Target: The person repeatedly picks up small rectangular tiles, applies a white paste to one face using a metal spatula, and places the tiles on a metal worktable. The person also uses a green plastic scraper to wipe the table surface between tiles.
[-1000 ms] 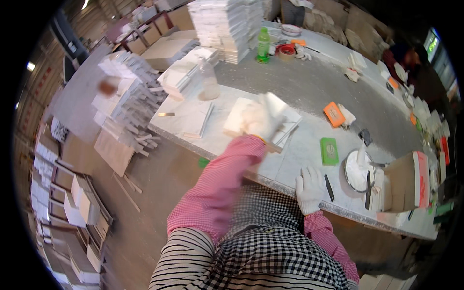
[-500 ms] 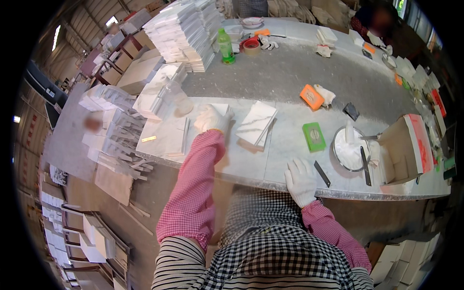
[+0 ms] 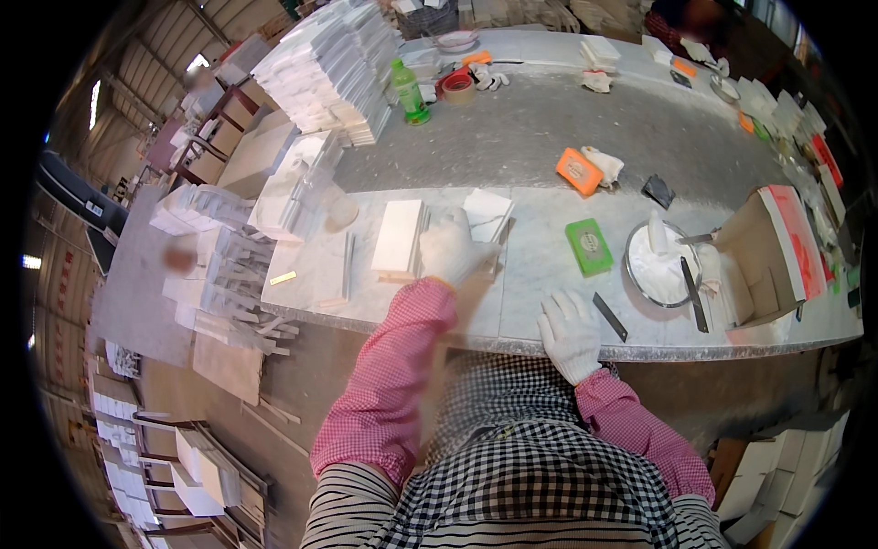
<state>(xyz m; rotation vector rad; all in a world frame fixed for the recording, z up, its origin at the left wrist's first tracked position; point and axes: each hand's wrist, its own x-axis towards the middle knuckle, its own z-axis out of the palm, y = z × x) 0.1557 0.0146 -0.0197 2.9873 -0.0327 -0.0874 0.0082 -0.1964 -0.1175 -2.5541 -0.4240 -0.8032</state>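
My left hand (image 3: 450,249), in a white glove, reaches over the near left part of a small stack of white tiles with grey veins (image 3: 489,209). Its thumb points right across the tiles, apart from the fingers; the fingertips are slightly blurred. Just left of it lies a stack of plain white tiles (image 3: 399,236). Further left, another thin white tile stack (image 3: 337,267) sits near the edge. My gloved right hand (image 3: 569,335) rests flat on the table's front edge, fingers spread, holding nothing. Close by it lies a dark flat metal strip (image 3: 610,317).
A green block (image 3: 588,247), an orange block (image 3: 580,172) and a metal bowl of white paste (image 3: 660,265) lie on the table. An opened cardboard box (image 3: 764,252) stands right. Tall tile stacks (image 3: 320,78) and a green bottle (image 3: 409,91) stand behind. Someone (image 3: 700,23) sits at far right.
My left hand has moved right, from the plain white tiles to the veined ones, uncovering the plain stack. My right hand stays on the table edge. The view has shifted slightly.
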